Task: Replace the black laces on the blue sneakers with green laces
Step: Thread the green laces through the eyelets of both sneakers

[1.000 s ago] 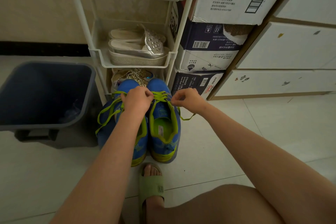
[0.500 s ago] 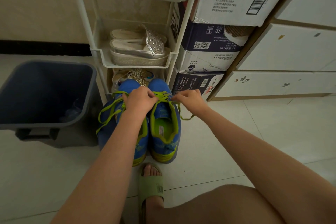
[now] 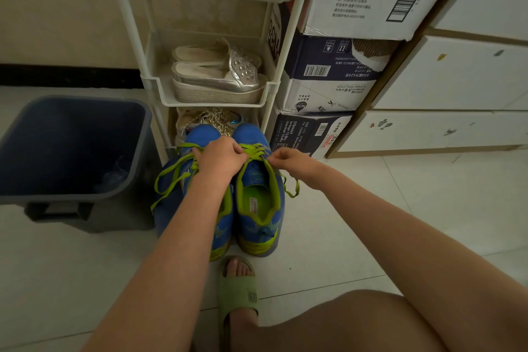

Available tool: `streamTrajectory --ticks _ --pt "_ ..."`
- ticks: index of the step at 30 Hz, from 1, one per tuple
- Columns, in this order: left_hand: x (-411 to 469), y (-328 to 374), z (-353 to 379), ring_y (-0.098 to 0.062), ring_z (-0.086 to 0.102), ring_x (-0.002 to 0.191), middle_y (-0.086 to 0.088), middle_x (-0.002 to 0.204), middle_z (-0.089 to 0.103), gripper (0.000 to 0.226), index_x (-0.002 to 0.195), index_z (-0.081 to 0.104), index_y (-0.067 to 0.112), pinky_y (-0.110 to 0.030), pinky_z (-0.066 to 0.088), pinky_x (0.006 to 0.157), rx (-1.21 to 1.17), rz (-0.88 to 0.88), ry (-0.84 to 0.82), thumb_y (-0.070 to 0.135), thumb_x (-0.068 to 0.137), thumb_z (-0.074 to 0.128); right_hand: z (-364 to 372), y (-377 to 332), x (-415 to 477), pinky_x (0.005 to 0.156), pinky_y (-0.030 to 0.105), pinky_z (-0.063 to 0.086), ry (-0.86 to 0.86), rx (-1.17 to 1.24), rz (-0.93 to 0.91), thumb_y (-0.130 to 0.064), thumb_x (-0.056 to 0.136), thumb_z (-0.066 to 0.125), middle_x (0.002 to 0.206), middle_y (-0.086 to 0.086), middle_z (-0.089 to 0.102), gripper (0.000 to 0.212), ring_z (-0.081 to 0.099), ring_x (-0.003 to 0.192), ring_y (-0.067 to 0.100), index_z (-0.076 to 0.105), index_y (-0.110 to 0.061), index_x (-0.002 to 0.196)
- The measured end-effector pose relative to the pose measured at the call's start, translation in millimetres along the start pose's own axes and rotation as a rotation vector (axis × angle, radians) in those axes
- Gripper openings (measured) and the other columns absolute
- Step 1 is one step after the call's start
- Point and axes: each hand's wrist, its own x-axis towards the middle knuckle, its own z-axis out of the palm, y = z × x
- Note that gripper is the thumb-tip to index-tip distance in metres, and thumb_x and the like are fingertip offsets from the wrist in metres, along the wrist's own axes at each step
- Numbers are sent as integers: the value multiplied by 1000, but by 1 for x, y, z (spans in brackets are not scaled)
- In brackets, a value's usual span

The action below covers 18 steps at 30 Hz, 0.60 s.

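Our right hand (image 3: 288, 160) has edged inward toward our left hand (image 3: 221, 158). Both arms reach forward, fingers curled and pinching the green laces (image 3: 255, 152) on the right-hand shoe of the blue sneakers (image 3: 258, 226), which stand side by side on the floor (image 3: 357, 223).

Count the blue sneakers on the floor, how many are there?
2. The left sneaker lies partly under the left arm, near the bin; the right sneaker sits beside it, toward the stacked boxes. None seems hidden.

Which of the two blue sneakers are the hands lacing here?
The sneaker nearer the cardboard boxes: left hand and right hand both pinch its green lace. The other sneaker lies under the left forearm.
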Motion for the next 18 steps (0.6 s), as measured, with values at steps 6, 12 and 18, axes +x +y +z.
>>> streamTrajectory --ticks 6,12,18 --pt "1 0 -2 -25 52 119 2 113 66 12 96 69 27 -54 20 112 -22 -6 10 33 86 65 0 -6 3 102 34 23 179 -352 -92 -30 94 56 109 8 47 24 31 111 18 62 -11 107" --pt "11 5 -27 -26 66 92 -7 97 70 12 84 69 9 -33 51 81 -87 -40 72 18 87 61 -8 -31 4 61 25 39 295 30 -89 -17 98 37 88 8 54 33 47 73 18 49 -3 125" --pt "1 15 -32 -24 67 70 -11 75 67 27 101 63 -3 -38 58 80 -139 -118 -279 21 89 64 4 -52 -4 52 19 34 54 53 -131 0 96 30 71 3 48 34 42 59 12 49 0 124"
